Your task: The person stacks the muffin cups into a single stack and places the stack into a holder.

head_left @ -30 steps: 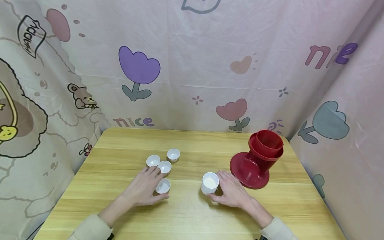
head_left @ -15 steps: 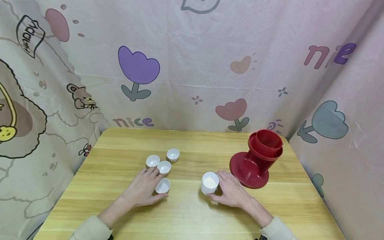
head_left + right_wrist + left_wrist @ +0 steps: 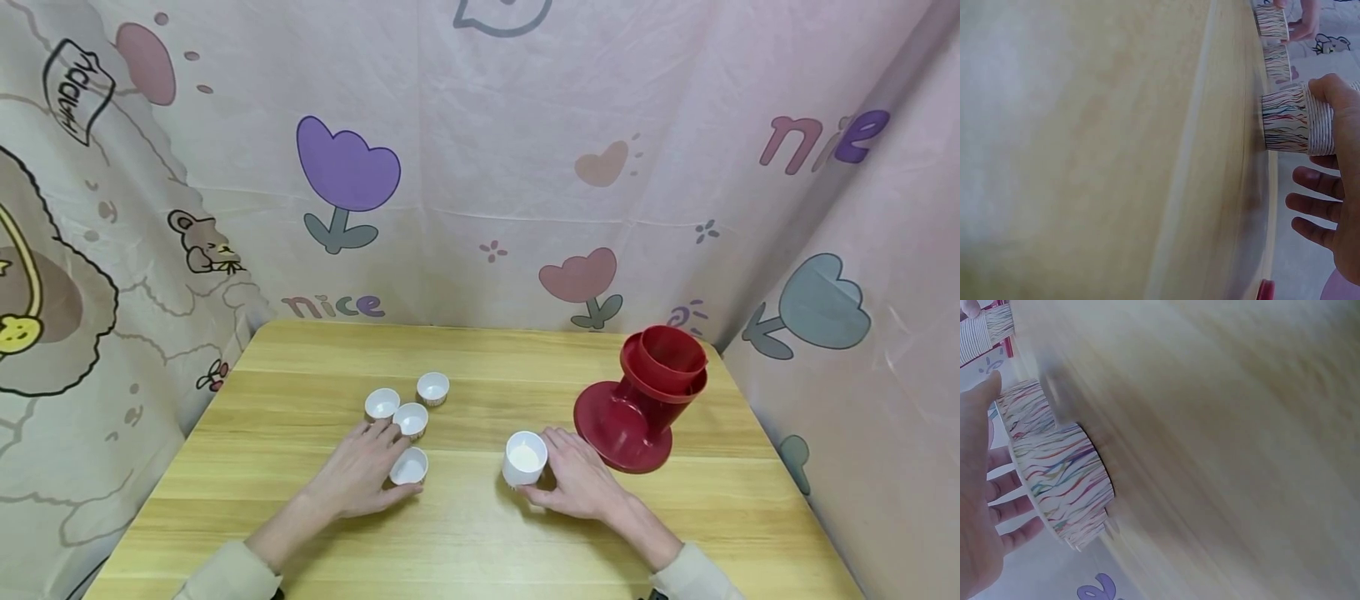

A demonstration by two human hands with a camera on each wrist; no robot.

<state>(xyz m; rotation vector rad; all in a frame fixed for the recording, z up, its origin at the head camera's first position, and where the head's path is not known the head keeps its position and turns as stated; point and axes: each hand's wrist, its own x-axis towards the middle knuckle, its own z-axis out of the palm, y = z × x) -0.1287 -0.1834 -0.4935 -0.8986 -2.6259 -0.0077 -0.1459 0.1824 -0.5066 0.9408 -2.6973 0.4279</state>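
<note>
In the head view, my left hand (image 3: 363, 472) lies low over the left-hand cups, its fingers apart and mostly straight. The near white paper cup (image 3: 410, 467) stands between thumb and index finger; whether they touch it I cannot tell. In the left wrist view, this cup (image 3: 1063, 478) shows streaky coloured lines, with the spread fingers behind its rim. My right hand (image 3: 576, 472) grips a stack of paper cups (image 3: 524, 458) between thumb and index finger. In the right wrist view, the stack (image 3: 1286, 120) has several rims packed together, and the other fingers stick out free.
Three more white cups stand beyond my left hand: a left one (image 3: 382, 403), a middle one (image 3: 411, 419) and a back one (image 3: 433, 388). A red plastic piece (image 3: 628, 425) with a round base and cup-like top stands right. A printed curtain (image 3: 450, 167) borders the wooden table (image 3: 480, 542).
The near cup has shifted very slightly to the right beside my left hand. Both hands, the stack and the other cups stay in nearly the same places.
</note>
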